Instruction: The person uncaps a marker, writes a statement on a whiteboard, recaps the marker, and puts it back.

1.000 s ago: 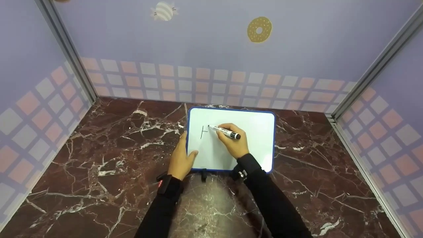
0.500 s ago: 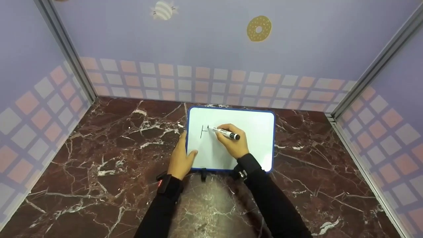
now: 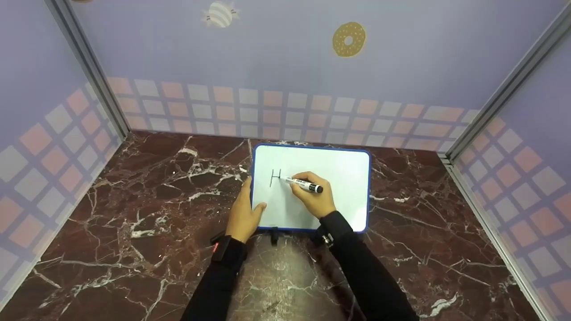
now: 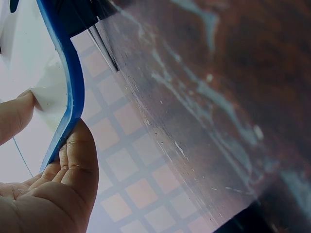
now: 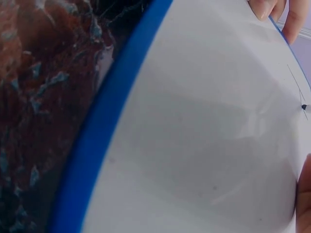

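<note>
A whiteboard [image 3: 339, 178] with a blue rim sits tilted up above the marble table in the head view. My left hand [image 3: 244, 214] grips its left edge. In the left wrist view the left thumb [image 4: 17, 116] lies on the white face and the fingers [image 4: 80, 155] wrap the blue rim. My right hand [image 3: 317, 198] pinches a white marker [image 3: 305, 184] with a black end. The marker's tip touches the board at the right-hand stroke of a black letter H [image 3: 275, 177]. In the right wrist view only the dark marker tip [image 5: 304, 107] and part of the right hand show.
A small black piece [image 3: 274, 236] juts from the board's lower edge. Dark red marble tabletop [image 3: 147, 200] spreads around the board. Behind stands a purple wall [image 3: 285, 58] with a checkered band, and side panels meet it at metal corner posts.
The marker in my right hand has moved slightly down, drawing a second upright stroke that joins the short crossbar. My left hand keeps its grip on the board.
</note>
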The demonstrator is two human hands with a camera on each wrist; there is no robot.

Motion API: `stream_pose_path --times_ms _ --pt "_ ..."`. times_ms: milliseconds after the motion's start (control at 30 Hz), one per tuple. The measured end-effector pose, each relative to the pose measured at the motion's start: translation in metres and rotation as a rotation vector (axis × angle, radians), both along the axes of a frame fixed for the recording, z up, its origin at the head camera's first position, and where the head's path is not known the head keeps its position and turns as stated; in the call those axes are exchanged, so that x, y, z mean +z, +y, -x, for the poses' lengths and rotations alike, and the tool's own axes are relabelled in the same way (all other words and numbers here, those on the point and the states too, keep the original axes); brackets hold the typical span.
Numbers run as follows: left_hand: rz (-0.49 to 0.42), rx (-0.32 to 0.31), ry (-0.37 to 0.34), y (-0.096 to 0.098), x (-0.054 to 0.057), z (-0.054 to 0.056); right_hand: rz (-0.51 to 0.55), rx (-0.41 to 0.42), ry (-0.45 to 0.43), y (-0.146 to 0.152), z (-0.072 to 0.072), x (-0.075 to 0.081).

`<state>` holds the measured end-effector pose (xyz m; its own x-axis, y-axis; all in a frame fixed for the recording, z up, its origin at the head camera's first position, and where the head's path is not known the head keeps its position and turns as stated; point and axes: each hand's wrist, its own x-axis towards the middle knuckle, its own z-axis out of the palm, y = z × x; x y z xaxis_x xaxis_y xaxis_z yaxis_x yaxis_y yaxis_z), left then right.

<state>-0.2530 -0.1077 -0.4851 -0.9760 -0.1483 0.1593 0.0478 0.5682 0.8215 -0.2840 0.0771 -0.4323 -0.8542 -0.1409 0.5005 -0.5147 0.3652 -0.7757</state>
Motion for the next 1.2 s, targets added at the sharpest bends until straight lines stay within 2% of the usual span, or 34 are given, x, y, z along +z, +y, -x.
stream_pose_path --times_ms 233,667,1200 --pt "0.001 0.0 0.003 0.001 0.0 0.001 -0.004 0.005 -0.023 0.001 -0.002 -0.005" --pt "-0.001 -0.002 0.021 0.0 0.002 -0.001 -0.014 0.036 -0.003 0.003 -0.006 -0.01" --pt "-0.006 -0.003 0.012 0.0 0.003 -0.002 -0.036 0.006 0.002 0.002 -0.008 -0.012"
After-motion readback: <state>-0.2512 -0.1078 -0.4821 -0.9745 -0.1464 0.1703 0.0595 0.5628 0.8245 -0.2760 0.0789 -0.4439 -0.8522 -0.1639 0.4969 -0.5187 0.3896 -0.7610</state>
